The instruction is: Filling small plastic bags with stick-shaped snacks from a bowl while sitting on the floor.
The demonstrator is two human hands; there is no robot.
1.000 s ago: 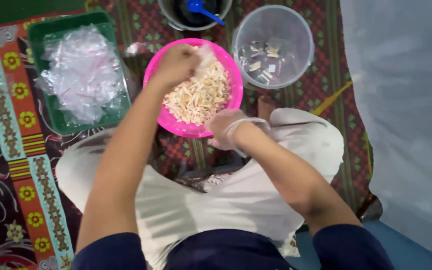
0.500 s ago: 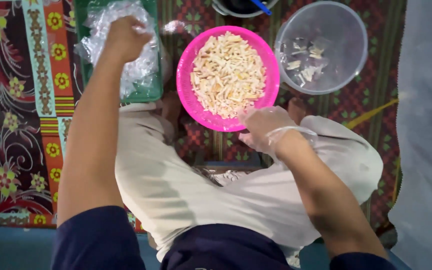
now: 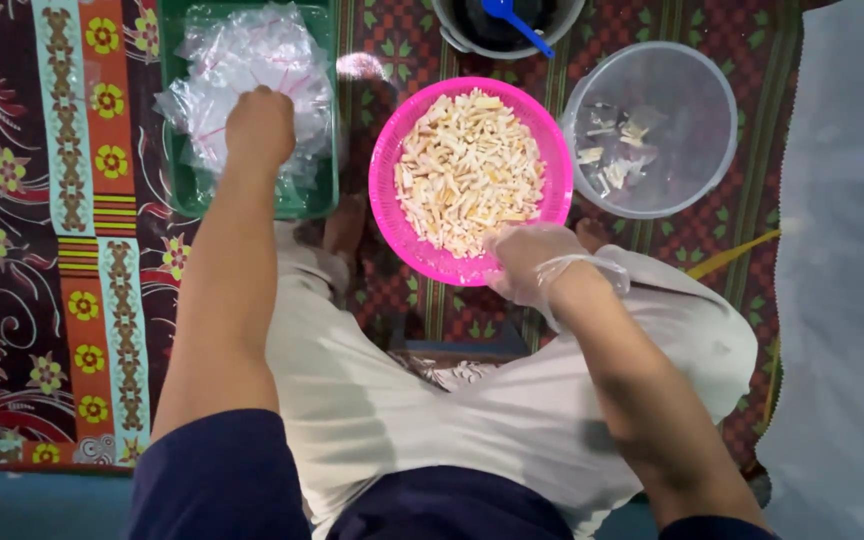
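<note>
My left hand (image 3: 260, 128) rests, fingers curled, on a heap of small clear plastic bags (image 3: 252, 70) in a green tray (image 3: 181, 185). I cannot see whether a bag is pinched in it. My right hand (image 3: 532, 262), in a thin clear glove, sits at the near rim of a pink bowl (image 3: 390, 170) full of pale stick-shaped snack pieces (image 3: 467, 170); its fingers are curled over the rim. The bowl stands on a patterned mat in front of my crossed legs.
A clear plastic bowl (image 3: 697, 185) with a few pieces stands to the right of the pink one. A grey pot (image 3: 452, 25) with a blue spoon (image 3: 517, 15) is at the top. A pale sheet (image 3: 847, 270) covers the right side. The flowered mat (image 3: 52, 250) spreads left.
My left hand went from the pink bowl across to the green tray and now rests on the bags. The right hand stayed at the bowl's near rim. The camera shifted.
</note>
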